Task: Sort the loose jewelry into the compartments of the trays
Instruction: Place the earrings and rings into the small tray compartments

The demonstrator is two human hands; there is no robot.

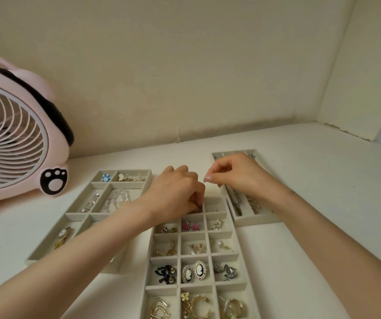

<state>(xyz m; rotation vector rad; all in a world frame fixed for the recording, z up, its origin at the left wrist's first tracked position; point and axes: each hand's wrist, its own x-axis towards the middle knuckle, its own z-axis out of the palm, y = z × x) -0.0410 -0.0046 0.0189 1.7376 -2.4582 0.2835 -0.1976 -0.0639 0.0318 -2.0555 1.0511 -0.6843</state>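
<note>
Head view, three long grey felt trays on the white tabletop: wide-celled tray left of both grips, grid tray under the left hand, slotted tray under the right hand. Left grip curled into the far grid cell (clamped or not, cannot tell). Right grip pinched together. Nearer than the left grip: two pink star studs, two oval cameos.

grey middle tray: earring pairs in grid cells | left tray: bracelets | right tray: chains
</note>
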